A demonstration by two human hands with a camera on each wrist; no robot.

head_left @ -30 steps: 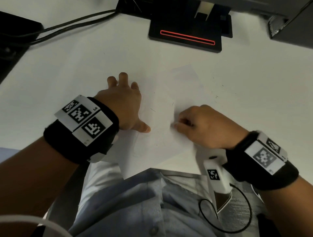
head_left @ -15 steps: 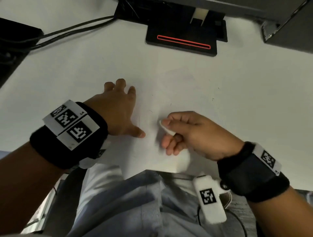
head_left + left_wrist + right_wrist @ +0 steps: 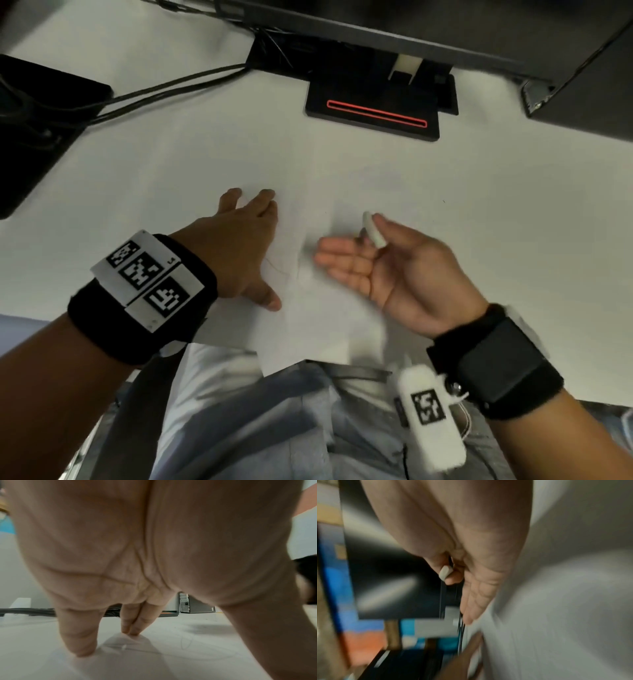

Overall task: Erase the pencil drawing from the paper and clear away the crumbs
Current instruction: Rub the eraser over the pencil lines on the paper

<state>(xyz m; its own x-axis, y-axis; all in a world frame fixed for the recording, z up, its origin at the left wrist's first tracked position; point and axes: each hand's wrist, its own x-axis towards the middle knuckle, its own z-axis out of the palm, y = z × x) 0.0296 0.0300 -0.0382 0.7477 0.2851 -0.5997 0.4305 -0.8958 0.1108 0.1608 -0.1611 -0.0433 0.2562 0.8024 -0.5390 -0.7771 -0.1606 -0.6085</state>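
Note:
A white sheet of paper (image 3: 318, 301) lies on the white table (image 3: 479, 222) at its near edge, with faint pencil lines (image 3: 274, 267) beside my left thumb. My left hand (image 3: 239, 246) lies flat on the paper's left part, fingers spread and pressing down; the left wrist view shows its fingertips (image 3: 130, 630) on the sheet. My right hand (image 3: 376, 263) hovers palm-up over the paper's right part. It pinches a small white eraser (image 3: 373, 229) between thumb and forefinger, the other fingers stretched out. In the blurred right wrist view the eraser (image 3: 445, 572) shows at the thumb.
A black monitor base with a red strip (image 3: 375, 109) stands at the back centre. Cables (image 3: 164, 89) run leftward to a black object (image 3: 34, 130) at the left edge. A dark box (image 3: 589, 78) sits at the back right. My lap (image 3: 274, 428) is below the table edge.
My right hand has lifted off the paper and turned palm-up, still holding the eraser, with its fingers unfolding. My left hand stays pressed on the sheet.

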